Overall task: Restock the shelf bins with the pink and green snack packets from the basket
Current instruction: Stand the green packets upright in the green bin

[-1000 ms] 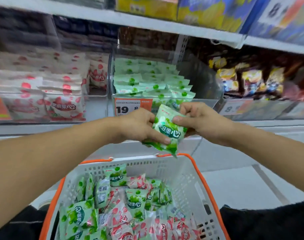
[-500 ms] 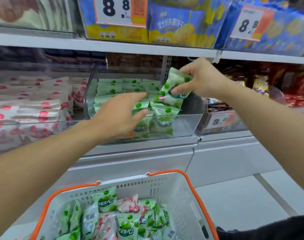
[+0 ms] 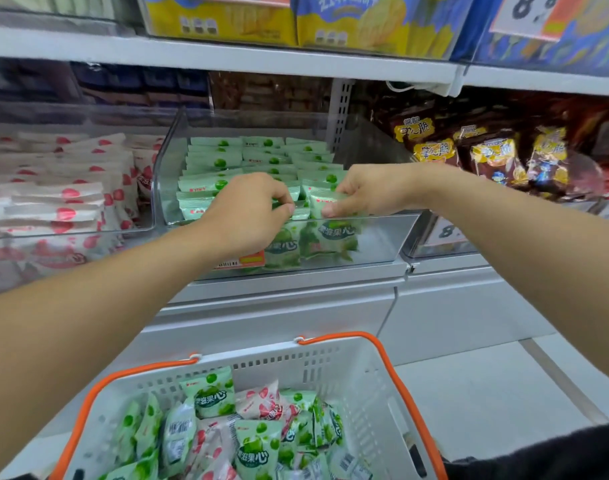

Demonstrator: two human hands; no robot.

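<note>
Over at nine o'clock, pink packets (image 3: 71,202) stacked flat in the clear left bin (image 3: 150,188). Just right of that, at centre, the clear middle bin (image 3: 382,237) lined with rows of green packets (image 3: 261,157) running back toward twelve. Left hand (image 3: 247,213) reaching over the front wall of that bin, fingers curled down onto the front row, seemingly pinching a packet's top edge, though the grip itself hidden behind the knuckles. Right hand (image 3: 369,192) close beside it at one o'clock, thumb and fingers clamped on the top edge of a green packet (image 3: 334,233) standing upright against the bin's front wall. Further right, at two o'clock, dark brown and yellow snack bags (image 3: 497,154) in the neighbouring bin. Down at six o'clock, a white basket (image 3: 365,386) with orange handles, holding a loose jumble of green and pink packets (image 3: 240,420).
</note>
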